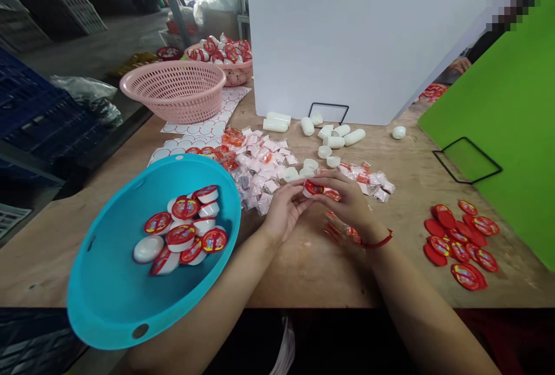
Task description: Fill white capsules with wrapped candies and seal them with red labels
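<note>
My left hand (284, 208) and my right hand (347, 197) meet over the middle of the wooden table. Between their fingers is a small white cup with a red printed lid (313, 188). A shiny red-and-clear packet (332, 193) shows under my right fingers, against the cup. More red clear-wrapped packets (340, 228) lie below my right palm. Just beyond my hands are several empty white cup pieces (310, 164) and a pile of small pale packets (260, 164). To the left, a blue basin (108, 271) holds several red-lidded white cups (185, 208).
Red printed lids (459, 239) lie in a loose group at right. White capsule-like tubes (333, 141) lie near a white upright board (338, 34). A green board (511, 103) stands at right. Behind the blue basin are a pink basket (173, 95) and a filled one (236, 73). Another person's hand (460, 65) shows between the boards.
</note>
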{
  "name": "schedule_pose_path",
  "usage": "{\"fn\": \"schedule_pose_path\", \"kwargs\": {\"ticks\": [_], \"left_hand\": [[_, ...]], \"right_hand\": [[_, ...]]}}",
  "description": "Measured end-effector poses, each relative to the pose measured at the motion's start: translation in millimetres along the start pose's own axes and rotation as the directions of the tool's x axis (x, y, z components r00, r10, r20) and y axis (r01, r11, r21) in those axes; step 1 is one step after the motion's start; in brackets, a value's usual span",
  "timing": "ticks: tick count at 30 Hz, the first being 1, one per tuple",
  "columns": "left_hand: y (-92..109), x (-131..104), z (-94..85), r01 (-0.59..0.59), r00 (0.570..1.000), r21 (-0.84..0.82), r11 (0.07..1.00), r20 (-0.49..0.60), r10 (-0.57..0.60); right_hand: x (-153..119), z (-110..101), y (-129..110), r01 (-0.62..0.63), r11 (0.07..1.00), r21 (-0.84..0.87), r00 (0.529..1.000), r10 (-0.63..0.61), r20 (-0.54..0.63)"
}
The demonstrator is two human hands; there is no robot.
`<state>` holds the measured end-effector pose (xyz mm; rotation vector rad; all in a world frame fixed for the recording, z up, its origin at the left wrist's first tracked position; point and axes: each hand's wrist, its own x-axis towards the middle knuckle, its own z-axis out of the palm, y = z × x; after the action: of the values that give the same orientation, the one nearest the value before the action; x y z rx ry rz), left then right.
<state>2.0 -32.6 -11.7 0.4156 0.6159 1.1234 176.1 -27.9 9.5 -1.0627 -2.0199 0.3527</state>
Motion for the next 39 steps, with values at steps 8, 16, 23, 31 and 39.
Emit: {"fn": "schedule_pose_path", "kwargs": {"ticks": [8, 16, 23, 31, 39], "left_hand": [[-4, 1, 2.3, -0.074, 0.997, 0.126, 0.989, 0.043, 0.069], [-5, 3, 3.1, -0.002, 0.997, 0.173, 0.985, 0.075, -0.011], [3, -1, 4.8, 0.110, 0.988, 0.029, 0.994, 0.104, -0.112], [1, -4, 3.7, 0.123, 0.989, -0.030, 0.992, 0.086, -0.120], [-7, -7, 8.7, 0.015, 1.000, 0.009, 1.000, 0.012, -0.015]], "right_hand": [[-15, 6, 5, -0.002, 1.000, -0.027, 1.000, 0.002, -0.004], [-24, 6, 7, 0.014, 0.998, -0.062, 1.000, -0.015, -0.013], [-27, 11, 9, -0.064, 0.962, 0.267, 0.997, 0.071, -0.014], [-29, 10, 7, -0.102, 0.932, 0.349, 0.995, 0.096, 0.036], [-28, 12, 5, -0.089, 0.929, 0.360, 0.995, 0.099, -0.008]]}}
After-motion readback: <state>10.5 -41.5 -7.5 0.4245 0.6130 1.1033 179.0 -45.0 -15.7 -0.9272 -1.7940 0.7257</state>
